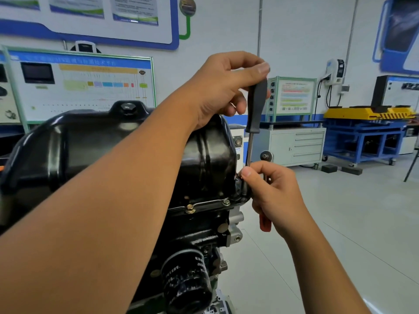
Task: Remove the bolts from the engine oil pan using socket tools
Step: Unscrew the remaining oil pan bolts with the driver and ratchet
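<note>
A glossy black oil pan (95,146) sits on top of an inverted engine. Two brass-coloured bolts (190,208) (226,202) show on its near flange. My left hand (223,87) reaches over the pan and grips the black handle of a socket driver (256,105) held upright. Its steel shaft runs down to the pan's right corner. My right hand (275,196) pinches the lower end of the shaft there and also holds a ratchet with a red handle (265,223), whose round head (265,156) sticks up above my fingers. The driver's tip is hidden behind my fingers.
A black oil filter (186,282) juts from the engine block below the pan. A drain plug (127,108) tops the pan. Behind stand display boards (81,87), a grey drawer cabinet (297,143) and a blue and yellow bench (367,132). Grey floor (353,223) lies to the right.
</note>
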`<state>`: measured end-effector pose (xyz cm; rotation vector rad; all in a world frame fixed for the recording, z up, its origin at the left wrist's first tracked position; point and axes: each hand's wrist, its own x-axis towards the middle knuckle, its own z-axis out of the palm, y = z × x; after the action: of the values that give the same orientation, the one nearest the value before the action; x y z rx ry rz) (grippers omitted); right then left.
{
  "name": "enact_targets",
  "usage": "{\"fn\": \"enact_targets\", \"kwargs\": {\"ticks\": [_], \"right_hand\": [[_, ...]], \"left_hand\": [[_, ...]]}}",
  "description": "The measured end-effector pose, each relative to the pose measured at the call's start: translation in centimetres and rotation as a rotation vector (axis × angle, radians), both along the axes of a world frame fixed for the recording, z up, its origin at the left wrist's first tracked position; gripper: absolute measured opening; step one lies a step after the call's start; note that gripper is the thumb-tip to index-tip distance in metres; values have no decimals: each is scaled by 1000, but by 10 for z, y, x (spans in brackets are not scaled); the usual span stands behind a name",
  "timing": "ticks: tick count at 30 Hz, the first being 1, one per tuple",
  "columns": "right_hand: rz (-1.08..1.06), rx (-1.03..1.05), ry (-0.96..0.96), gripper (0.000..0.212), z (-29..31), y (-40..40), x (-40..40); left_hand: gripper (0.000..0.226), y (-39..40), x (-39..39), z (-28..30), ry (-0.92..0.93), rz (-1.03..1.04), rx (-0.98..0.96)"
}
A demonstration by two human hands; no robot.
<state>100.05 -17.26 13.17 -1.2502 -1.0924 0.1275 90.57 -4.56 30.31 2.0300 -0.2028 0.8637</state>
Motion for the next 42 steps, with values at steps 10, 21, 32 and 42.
{"fn": "enact_targets", "kwargs": {"ticks": [10,21,32,42], "right_hand": [[-6,-6,3,25,-4,3,-1],[-34,11,29,28,-6,5,2],[-78,32,76,34,-11,9,0],[49,-44,49,31,-6,2,5]], "left_hand": [[3,-2,-1,1,13,10,-38],[22,0,4,-3,-13,96,39],[30,0,5,-4,-40,141,30],[14,-2,2,-3,-2,92,12]]}}
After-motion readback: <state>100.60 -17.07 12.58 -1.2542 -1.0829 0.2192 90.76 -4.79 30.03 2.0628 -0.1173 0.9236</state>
